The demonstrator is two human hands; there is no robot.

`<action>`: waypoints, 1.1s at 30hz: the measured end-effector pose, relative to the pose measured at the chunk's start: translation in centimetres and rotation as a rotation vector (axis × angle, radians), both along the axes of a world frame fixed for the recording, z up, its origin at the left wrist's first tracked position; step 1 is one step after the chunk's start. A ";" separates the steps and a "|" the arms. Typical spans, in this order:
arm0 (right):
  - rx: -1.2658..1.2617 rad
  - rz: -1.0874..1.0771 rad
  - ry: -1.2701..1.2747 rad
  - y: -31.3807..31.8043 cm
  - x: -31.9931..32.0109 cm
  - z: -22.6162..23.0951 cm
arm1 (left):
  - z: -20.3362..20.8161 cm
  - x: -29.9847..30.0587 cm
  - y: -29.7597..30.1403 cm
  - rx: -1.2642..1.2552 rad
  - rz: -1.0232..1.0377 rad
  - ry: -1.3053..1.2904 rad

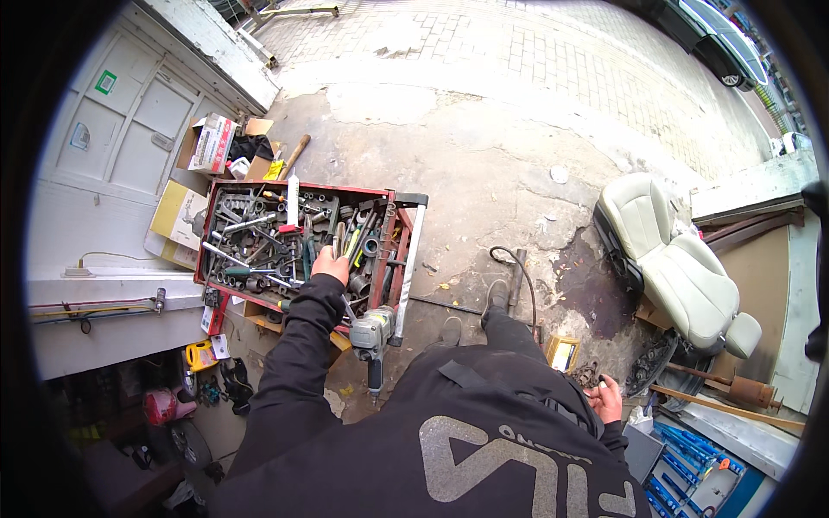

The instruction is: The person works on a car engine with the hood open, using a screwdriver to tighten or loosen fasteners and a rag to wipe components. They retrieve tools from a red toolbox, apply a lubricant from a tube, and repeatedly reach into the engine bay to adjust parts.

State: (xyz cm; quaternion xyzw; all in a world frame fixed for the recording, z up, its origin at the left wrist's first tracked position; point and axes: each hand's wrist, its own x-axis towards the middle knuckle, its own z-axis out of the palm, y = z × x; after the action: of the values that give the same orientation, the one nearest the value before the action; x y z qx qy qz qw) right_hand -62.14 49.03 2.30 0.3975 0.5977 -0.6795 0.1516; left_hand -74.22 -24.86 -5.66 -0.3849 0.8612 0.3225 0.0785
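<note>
So I've got the left hand [332,266] just off the middle at 9 o'clock, reaching into the right-hand part of a red toolbox [298,184]. Its fingers are curled down among some upright tool handles, but I can't tell from up here if they're clamped on one. The right hand [608,401] is well apart from it at 4 o'clock, fingers bent in beside the black top [509,388]. There's a small dark bit showing at the fingertips, too tiny for me to say what it is or how tight the grip is.

The toolbox sits between 9 and 10 o'clock, crammed with loose wrenches, sockets and other metal tools, plus a white tube [293,200] sticking up. At 7 o'clock, near the box's closest corner, I see a grey power tool [373,331] with its dark handle pointing down. A wooden handle [297,155] pokes up behind the box at 10 to 11, and a red-and-white carton [212,145] is at 10.

Further out, a cream car seat [691,272] lies tipped back at 3 o'clock, with a dark stain [591,289] on the floor just left of it. A yellow-edged box [563,353] is near the right hand, and a dark car [715,47] stands way out at 2.
</note>
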 end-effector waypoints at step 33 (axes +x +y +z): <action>0.391 1.114 0.104 -41.5 -93.8 -1.2 | 6.5 -50.8 -12.3 0.211 0.004 0.225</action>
State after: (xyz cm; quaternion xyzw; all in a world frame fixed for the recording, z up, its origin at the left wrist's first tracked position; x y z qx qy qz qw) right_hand -155.98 7.51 1.07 0.0106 0.8370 -0.3933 0.3802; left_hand -125.02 -37.14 0.89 -0.3375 0.8252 0.4524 0.0209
